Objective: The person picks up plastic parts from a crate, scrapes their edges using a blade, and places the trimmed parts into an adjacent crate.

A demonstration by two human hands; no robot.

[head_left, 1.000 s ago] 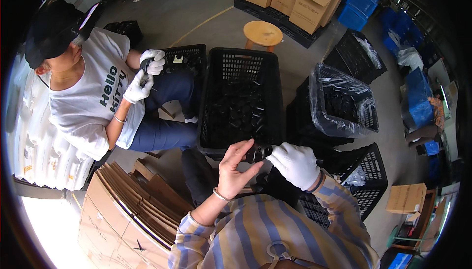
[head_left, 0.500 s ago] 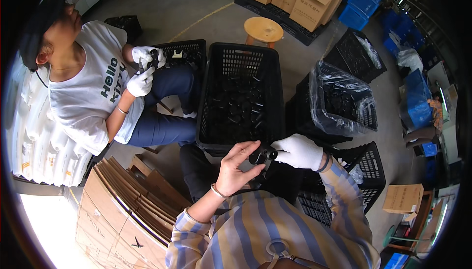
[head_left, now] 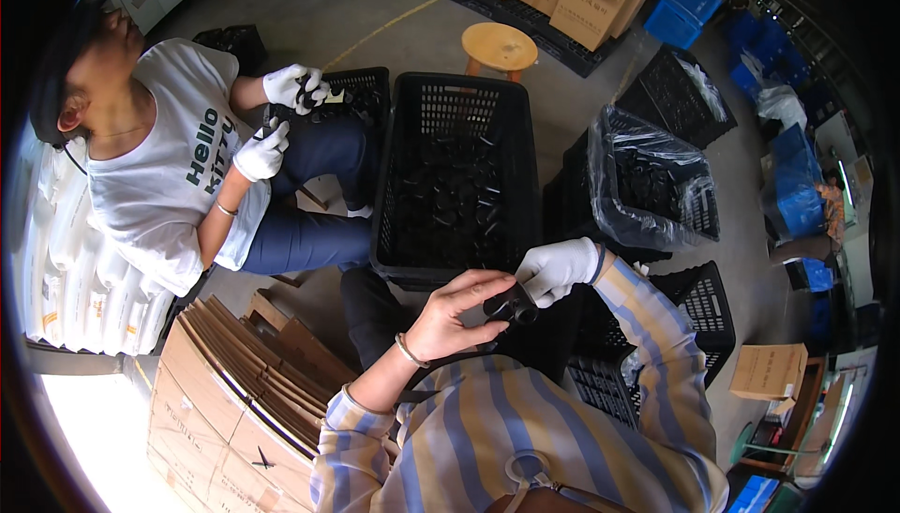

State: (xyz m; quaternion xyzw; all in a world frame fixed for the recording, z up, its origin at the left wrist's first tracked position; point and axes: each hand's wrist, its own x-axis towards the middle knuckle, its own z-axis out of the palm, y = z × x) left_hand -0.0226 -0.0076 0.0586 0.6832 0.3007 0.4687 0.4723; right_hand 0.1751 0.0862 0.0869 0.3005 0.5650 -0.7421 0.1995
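Observation:
A small black plastic part with a round, hollow-looking end is held in front of my body, over my lap. My bare left hand grips it from the left, thumb below and fingers above. On its right side my right hand, in a white glove, has its fingers closed against the part; the fingertips are partly hidden behind it. Just beyond my hands stands a black crate with perforated walls, holding many similar dark pieces.
On the left a seated co-worker in white gloves handles dark pieces beside another crate. A plastic-lined crate stands to the right. Flattened cardboard is stacked at my left. A wooden stool stands beyond the crate.
My right hand has shifted up and turned, fingers now pointing down at the part. The black part has tilted and moved slightly lower. The co-worker's hands have moved apart.

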